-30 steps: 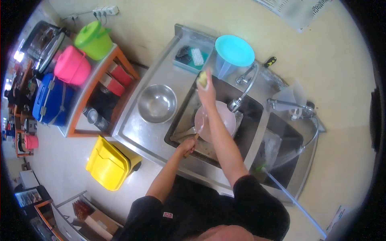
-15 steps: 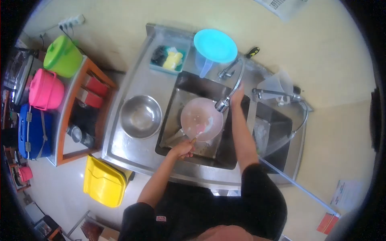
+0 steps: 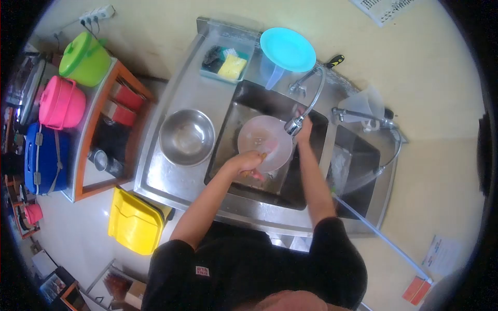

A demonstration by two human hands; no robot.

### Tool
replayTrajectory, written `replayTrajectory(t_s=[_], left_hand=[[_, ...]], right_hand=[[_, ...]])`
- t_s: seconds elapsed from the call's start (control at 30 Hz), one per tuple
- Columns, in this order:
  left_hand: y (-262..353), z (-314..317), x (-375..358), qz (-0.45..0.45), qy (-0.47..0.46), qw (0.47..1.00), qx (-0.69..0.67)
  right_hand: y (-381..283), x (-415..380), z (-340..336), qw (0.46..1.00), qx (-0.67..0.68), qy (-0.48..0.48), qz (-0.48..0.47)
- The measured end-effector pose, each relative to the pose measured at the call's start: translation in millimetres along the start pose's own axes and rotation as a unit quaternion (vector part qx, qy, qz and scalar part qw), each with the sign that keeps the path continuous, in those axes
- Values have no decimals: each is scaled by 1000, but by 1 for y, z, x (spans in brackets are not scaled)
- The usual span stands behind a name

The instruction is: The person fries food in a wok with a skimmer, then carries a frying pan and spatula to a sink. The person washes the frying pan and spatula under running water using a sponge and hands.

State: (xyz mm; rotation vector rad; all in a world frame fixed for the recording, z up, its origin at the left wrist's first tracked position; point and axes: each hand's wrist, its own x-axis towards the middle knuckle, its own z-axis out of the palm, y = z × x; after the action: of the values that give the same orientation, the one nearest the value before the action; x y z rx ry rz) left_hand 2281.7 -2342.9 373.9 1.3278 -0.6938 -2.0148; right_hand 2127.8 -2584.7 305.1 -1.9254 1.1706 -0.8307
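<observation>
A translucent whitish bowl (image 3: pixel 257 132) is in the larger sink basin (image 3: pixel 223 155), under the spout of a flexible faucet (image 3: pixel 293 126). My left hand (image 3: pixel 249 161) is closed at the bowl's near left edge, around the handle of a small utensil; something pink shows just below the fingers and another pinkish patch lies inside the bowl. My right hand (image 3: pixel 303 127) is beside the faucet head, at the right of the bowl. Blur and the spout hide its fingers.
A steel bowl (image 3: pixel 187 137) sits on the left counter. Behind the sink are a sponge tray (image 3: pixel 241 72), a cyan plate (image 3: pixel 288 50) on a clear jug, and a second faucet (image 3: pixel 358 116) over the smaller basin. A yellow bin (image 3: pixel 135 223) stands on the floor at the left.
My left hand has moved up and right, onto the bowl's near edge. My right hand has shifted slightly down within the frame. The whole view has shifted a little.
</observation>
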Motion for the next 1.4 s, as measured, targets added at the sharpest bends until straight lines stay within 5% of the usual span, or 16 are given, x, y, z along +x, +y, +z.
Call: replayTrajectory(t_s=[0.1, 0.23, 0.33, 0.53, 0.73, 0.8, 0.87, 0.93, 1.03, 1.13, 1.23, 1.33, 1.4], left_hand=[[1, -2, -1, 15, 29, 999, 36], [-45, -5, 17, 43, 65, 993, 86], [0, 18, -46, -22, 109, 989, 97], [-64, 15, -15, 44, 94, 994, 37], [-85, 23, 3, 116, 158, 974, -112], [-84, 39, 8, 143, 212, 957, -135], [-80, 55, 10, 176, 239, 946, -130], [-81, 74, 9, 208, 237, 944, -94], [-106, 84, 32, 227, 206, 952, -25], [-98, 83, 57, 253, 402, 878, -60], [-64, 58, 79, 202, 315, 887, -270], [-53, 31, 102, 192, 240, 894, -327], [-41, 13, 111, 198, 225, 886, -355]], right_hand=[[-27, -100, 37, 900, 337, -12, 276], [-45, -117, 73, 604, 671, 59, 426], [-21, -97, 82, 557, 764, 23, 327], [-26, -66, 81, 512, 801, -15, 311], [0, -63, 89, 782, 488, 103, 373], [15, -105, 80, 949, 174, 109, 241], [4, -136, 65, 962, 108, 41, 249], [-46, -161, 42, 853, 304, -81, 417], [-44, -168, 26, 900, 202, -135, 362], [-42, -168, 15, 887, 214, -155, 379], [-75, -170, -1, 855, 264, -180, 409], [-82, -178, -14, 825, 339, -125, 434], [-97, -182, -25, 796, 340, -200, 459]])
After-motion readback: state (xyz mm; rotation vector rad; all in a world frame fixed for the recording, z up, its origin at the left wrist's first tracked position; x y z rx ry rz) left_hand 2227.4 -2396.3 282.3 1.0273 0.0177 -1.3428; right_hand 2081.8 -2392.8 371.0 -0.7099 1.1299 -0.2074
